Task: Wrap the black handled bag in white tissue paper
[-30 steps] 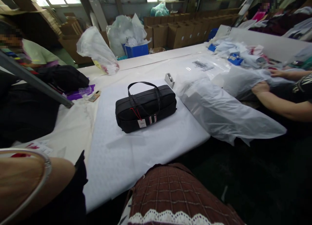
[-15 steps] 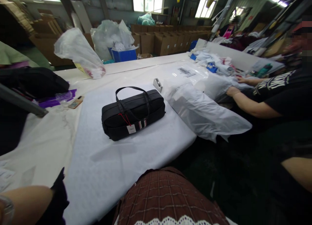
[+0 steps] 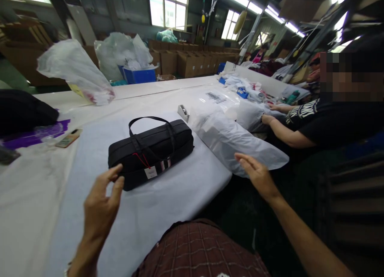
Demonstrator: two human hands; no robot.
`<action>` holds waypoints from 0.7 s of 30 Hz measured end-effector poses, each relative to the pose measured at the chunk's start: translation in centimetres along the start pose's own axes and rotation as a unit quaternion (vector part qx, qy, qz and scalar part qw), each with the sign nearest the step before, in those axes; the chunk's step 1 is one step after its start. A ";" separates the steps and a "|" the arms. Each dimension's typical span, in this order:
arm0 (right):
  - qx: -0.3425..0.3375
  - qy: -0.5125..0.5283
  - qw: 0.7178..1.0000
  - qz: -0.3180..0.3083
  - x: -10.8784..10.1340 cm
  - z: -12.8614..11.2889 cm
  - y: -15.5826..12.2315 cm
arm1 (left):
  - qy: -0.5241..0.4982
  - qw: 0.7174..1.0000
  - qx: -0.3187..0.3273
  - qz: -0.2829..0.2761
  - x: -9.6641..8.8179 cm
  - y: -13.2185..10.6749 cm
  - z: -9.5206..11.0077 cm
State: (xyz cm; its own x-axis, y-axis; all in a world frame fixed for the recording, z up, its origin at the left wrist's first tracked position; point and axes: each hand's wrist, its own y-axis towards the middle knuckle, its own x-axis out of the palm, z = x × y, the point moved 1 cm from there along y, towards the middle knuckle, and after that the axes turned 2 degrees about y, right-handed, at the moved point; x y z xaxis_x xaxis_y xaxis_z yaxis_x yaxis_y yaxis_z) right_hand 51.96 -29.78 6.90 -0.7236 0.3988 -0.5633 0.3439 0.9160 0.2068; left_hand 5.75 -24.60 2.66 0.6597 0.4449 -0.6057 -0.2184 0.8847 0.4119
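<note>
A black duffel bag [image 3: 156, 149] with its two handles raised rests on the white-covered table in front of me. A white paper tag [image 3: 151, 172] hangs from it on a red cord, beside a small striped patch. At the bag's left end is my left hand [image 3: 103, 201], thumb and fingers apart and holding nothing; whether the fingertips touch the bag I cannot tell. My right hand [image 3: 256, 175] is raised at the table's right edge, fingers stretched out and holding nothing. Behind it lies a translucent white plastic bag [image 3: 231, 135].
Beyond the duffel sits a tape dispenser [image 3: 183, 113]. A phone [image 3: 69, 138] and purple plastic [image 3: 39, 135] lie left, near another black bag [image 3: 25, 111]. At right, a co-worker's hands [image 3: 268, 119] handle white plastic. Cardboard boxes [image 3: 192, 64] line the back.
Both my hands have come up into view, the left to the duffel's left end, the right beside the plastic bag. The view has shifted; the duffel appears to stay in place.
</note>
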 end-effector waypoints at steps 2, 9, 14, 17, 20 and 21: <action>0.114 -0.035 0.989 -0.084 2.6 6.0 -1.1 | -0.020 0.995 -0.032 -0.094 3.6 -2.8 -3.0; 0.185 -0.137 0.927 -0.297 7.9 18.2 -8.6 | -0.038 0.945 -0.089 -0.312 12.5 -13.5 -11.5; 0.192 -0.180 0.898 -0.353 8.6 19.3 -10.8 | -0.012 0.929 -0.045 -0.366 14.6 -15.9 -12.2; 0.187 -0.199 0.883 -0.381 8.7 19.9 -11.4 | 0.019 0.926 -0.018 -0.377 14.9 -16.8 -12.0; 0.180 -0.202 0.875 -0.402 8.8 21.0 -12.0 | 0.029 0.928 -0.003 -0.372 14.5 -17.5 -11.3; 0.182 -0.208 0.876 -0.395 8.8 21.5 -12.0 | 0.026 0.930 -0.004 -0.366 14.3 -17.6 -11.0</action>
State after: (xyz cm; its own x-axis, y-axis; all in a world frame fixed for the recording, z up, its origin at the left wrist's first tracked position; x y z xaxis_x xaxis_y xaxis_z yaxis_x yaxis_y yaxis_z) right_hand 54.30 -38.21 -17.76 -0.5670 -0.4728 -0.6745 0.0574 0.7941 -0.6050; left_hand 11.15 -32.28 -20.75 0.5984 -0.2717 -0.7537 0.2708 0.9540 -0.1290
